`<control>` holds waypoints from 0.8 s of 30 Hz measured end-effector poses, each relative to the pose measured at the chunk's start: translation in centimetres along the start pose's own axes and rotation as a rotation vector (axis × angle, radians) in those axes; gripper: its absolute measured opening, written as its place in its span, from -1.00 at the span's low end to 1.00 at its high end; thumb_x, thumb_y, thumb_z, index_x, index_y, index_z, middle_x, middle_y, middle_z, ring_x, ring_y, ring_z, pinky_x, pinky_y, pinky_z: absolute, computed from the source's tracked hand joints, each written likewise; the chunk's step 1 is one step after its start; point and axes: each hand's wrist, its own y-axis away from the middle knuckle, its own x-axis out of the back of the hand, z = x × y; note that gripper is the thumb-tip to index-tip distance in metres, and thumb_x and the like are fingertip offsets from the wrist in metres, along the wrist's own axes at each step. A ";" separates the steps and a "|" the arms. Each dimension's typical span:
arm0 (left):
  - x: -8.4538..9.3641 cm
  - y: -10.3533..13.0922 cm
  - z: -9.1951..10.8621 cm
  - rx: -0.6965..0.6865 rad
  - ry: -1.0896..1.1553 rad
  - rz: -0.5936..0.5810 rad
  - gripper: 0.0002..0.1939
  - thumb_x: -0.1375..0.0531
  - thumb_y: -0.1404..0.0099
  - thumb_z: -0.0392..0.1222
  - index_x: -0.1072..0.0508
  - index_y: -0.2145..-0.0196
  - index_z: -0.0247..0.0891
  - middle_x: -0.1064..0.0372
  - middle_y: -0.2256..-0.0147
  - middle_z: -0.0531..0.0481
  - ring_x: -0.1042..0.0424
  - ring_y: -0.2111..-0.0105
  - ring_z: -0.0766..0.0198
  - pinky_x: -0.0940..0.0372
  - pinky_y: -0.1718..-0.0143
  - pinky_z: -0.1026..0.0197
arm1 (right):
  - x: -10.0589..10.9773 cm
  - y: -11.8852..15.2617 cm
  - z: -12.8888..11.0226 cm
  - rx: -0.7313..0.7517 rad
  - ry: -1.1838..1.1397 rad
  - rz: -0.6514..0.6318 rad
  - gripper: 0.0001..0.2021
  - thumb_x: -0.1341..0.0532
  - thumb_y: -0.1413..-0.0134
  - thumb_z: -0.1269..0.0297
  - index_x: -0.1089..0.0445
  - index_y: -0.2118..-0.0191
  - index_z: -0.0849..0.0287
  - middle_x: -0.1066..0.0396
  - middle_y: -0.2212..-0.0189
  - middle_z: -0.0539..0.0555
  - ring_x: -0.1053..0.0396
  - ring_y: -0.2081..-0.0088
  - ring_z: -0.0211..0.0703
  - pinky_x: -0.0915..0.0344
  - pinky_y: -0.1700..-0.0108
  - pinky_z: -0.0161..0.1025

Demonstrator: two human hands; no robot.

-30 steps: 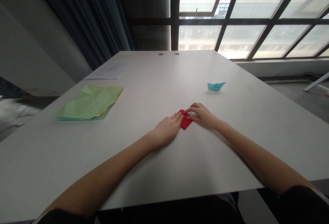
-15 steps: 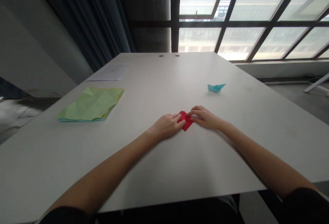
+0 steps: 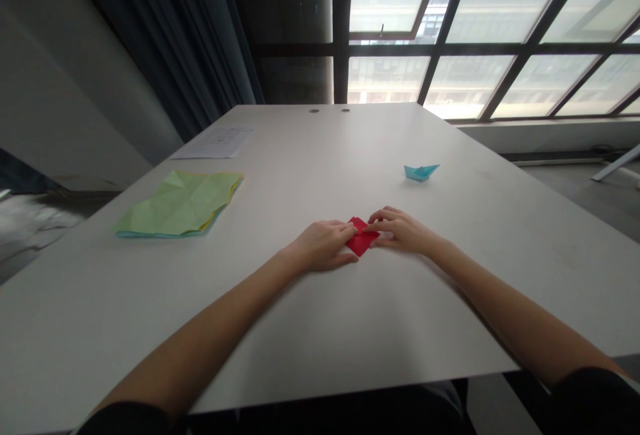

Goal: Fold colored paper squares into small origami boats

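A small folded red paper [image 3: 361,244], roughly diamond-shaped with a crease across its middle, lies on the white table in front of me. My left hand [image 3: 326,244] holds its left side down with the fingertips, the thumb resting lower on the table near the bottom corner. From the right, my right hand [image 3: 397,229] grips the paper's right corner between fingers and thumb. Part of the left and right edges is hidden under my fingers. Beyond my right hand sits a folded light-blue paper boat [image 3: 421,172].
On the left of the white table [image 3: 320,328] lies a stack of creased paper sheets [image 3: 185,203], green on top with yellow and blue beneath. Behind it is a printed white sheet [image 3: 215,142]. A dark curtain [image 3: 175,35] and windows stand past the far edge.
My left thumb has come off the red paper and moved down toward the table. The fingers of both hands have shifted slightly, and more of the paper's crease shows.
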 end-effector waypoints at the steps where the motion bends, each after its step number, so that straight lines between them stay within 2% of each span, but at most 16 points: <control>1: 0.1 0.0 -0.1 0.014 0.032 -0.003 -0.56 -0.12 -0.13 0.05 -0.28 0.10 -0.26 -0.36 0.17 -0.13 -0.31 0.11 0.13 -0.19 0.10 0.14 | 0.0 0.0 -0.1 0.015 0.026 0.003 -0.71 -0.12 -0.04 0.08 -0.41 0.15 0.03 -0.39 0.24 0.10 -0.29 0.23 -0.13 -0.23 0.14 -0.15; 5: 0.0 0.0 -0.3 0.074 0.120 0.024 -0.54 -0.18 -0.07 0.04 -0.30 0.12 -0.26 -0.36 0.20 -0.11 -0.30 0.14 0.13 -0.20 0.13 0.16 | -0.2 -0.2 -0.4 0.008 0.048 0.031 -0.72 0.02 -0.16 0.18 -0.39 0.16 0.09 -0.41 0.24 0.10 -0.30 0.21 -0.14 -0.21 0.11 -0.16; 8: -0.4 -0.2 -0.4 0.171 0.209 0.122 -0.75 -0.09 -0.19 -0.12 -0.34 0.18 -0.24 -0.38 0.28 -0.06 -0.34 0.23 0.21 -0.22 0.20 0.19 | -0.1 -0.3 -0.7 -0.039 -0.014 0.085 -0.71 0.05 -0.18 0.23 -0.39 0.22 0.16 -0.42 0.33 0.12 -0.31 0.26 -0.16 -0.23 0.16 -0.19; 11: -0.6 -0.5 -0.3 0.274 0.415 0.262 -0.83 -0.03 -0.23 -0.20 -0.38 0.27 -0.24 -0.41 0.35 0.00 -0.37 0.35 0.29 -0.24 0.28 0.24 | -0.1 -0.3 -1.1 -0.096 -0.142 0.163 -0.75 -0.01 -0.14 0.20 -0.38 0.25 0.18 -0.42 0.39 0.11 -0.33 0.32 -0.19 -0.26 0.22 -0.24; 14: -0.6 -1.0 -0.3 0.352 0.742 0.351 -0.81 -0.09 -0.19 -0.16 -0.37 0.27 -0.29 -0.43 0.36 -0.02 -0.40 0.36 0.29 -0.26 0.32 0.26 | -0.4 -0.5 -1.4 -0.233 -0.309 0.251 -0.76 -0.09 -0.06 0.16 -0.39 0.27 0.18 -0.44 0.40 0.07 -0.35 0.36 -0.21 -0.27 0.29 -0.27; 18: -0.9 -1.3 -0.8 0.490 1.071 0.357 -0.72 -0.19 -0.09 -0.11 -0.38 0.28 -0.36 -0.45 0.38 -0.09 -0.41 0.40 0.27 -0.27 0.42 0.28 | -1.2 -0.8 -1.4 -0.433 -0.516 0.301 -0.76 -0.11 -0.02 0.15 -0.40 0.34 0.20 -0.46 0.43 0.05 -0.37 0.40 -0.19 -0.28 0.37 -0.28; 21: -1.4 -1.2 -1.4 0.542 1.120 0.313 -0.72 -0.21 -0.05 -0.16 -0.40 0.28 -0.37 -0.45 0.37 -0.09 -0.41 0.42 0.29 -0.27 0.41 0.28 | -1.6 -1.0 -1.1 -0.532 -0.496 0.259 -0.78 -0.12 0.00 0.15 -0.38 0.41 0.21 -0.43 0.52 0.02 -0.33 0.47 -0.22 -0.23 0.44 -0.31; 24: -2.0 -1.0 -2.0 0.516 1.043 0.279 -0.78 -0.19 -0.05 -0.25 -0.43 0.29 -0.34 -0.46 0.33 -0.08 -0.42 0.37 0.28 -0.29 0.33 0.25 | -1.5 -0.9 -0.9 -0.520 -0.341 0.157 -0.77 -0.11 0.00 0.17 -0.38 0.48 0.19 -0.36 0.59 -0.01 -0.27 0.51 -0.26 -0.17 0.46 -0.32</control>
